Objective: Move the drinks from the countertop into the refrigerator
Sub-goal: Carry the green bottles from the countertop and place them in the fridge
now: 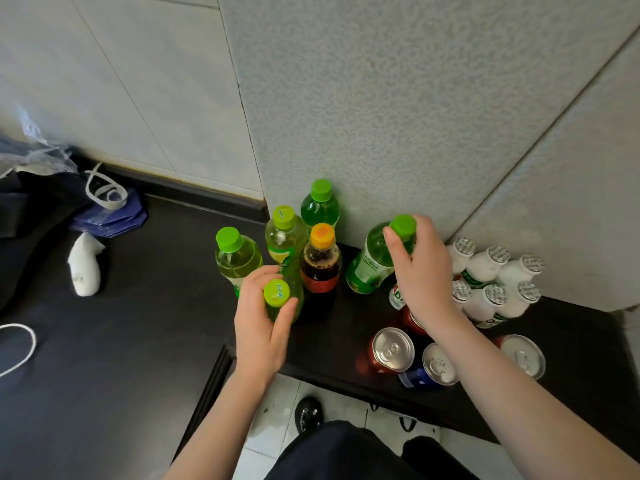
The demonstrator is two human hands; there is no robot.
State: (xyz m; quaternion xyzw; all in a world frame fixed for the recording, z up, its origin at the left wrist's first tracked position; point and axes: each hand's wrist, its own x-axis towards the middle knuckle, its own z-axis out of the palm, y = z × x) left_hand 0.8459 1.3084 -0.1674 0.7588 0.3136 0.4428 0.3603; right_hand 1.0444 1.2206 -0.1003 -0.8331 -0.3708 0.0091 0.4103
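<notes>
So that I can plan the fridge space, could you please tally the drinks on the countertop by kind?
Green-capped plastic bottles: 5
Orange-capped plastic bottle: 1
Small white bottles: 7, one partly hidden behind the right hand
Cans: 4, one also partly hidden
Total: 17

Bare forearms reach forward. Left hand point(263, 317) grips yellow-green plastic bottle point(277, 293) at neck; right hand point(420, 268), farther away, grips green plastic bottle point(370, 261) below cap.

Black countertop point(121, 341): green-capped bottles point(239, 261), cola bottle point(320, 268), drink cans point(393, 349), small white bottles point(485, 268); blue bag point(110, 218), white cloth point(83, 268) left.
</notes>
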